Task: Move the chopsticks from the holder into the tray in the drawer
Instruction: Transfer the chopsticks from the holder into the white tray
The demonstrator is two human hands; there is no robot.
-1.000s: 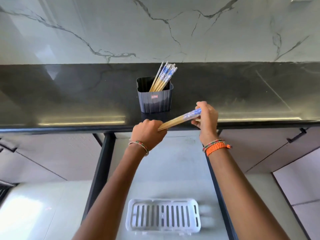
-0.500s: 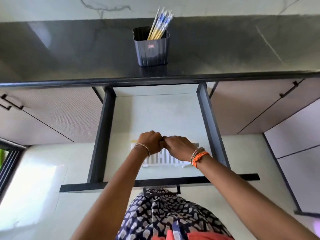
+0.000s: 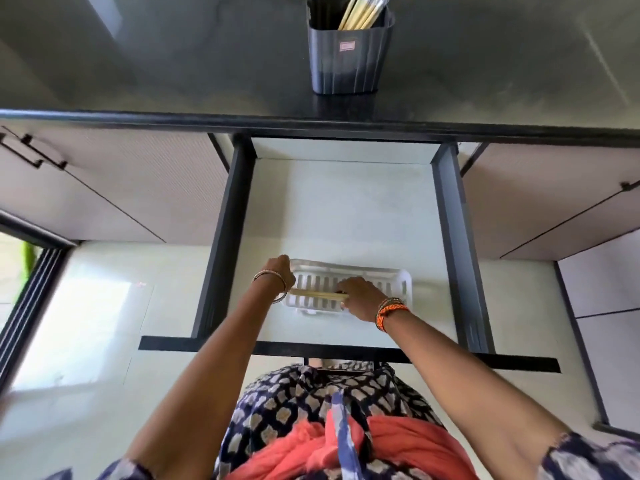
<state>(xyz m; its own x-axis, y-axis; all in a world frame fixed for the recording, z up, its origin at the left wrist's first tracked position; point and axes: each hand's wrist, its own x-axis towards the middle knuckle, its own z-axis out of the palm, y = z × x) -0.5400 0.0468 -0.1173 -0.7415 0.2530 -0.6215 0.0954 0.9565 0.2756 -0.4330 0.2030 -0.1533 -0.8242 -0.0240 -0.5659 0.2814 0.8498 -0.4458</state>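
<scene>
The right hand lies palm-down over the tray, fingers curled around one end of a few chopsticks, gripping them. These chopsticks lie flat across the tray's slotted floor, running from the right hand toward the tray's left end. The left hand sits at that left end, touching the tray's rim; its fingers are bent over the edge, but whether they grip the rim or the chopstick tips cannot be told, since the wrist hides them.

The white tray rests in the open drawer, near its front edge and about midway between its dark side rails.

Beyond the drawer, on the dark desk, the holder stands near the front edge, upright, with more chopsticks leaning to its right side. A small pink label is on the holder's front; its writing is too small to read.
</scene>
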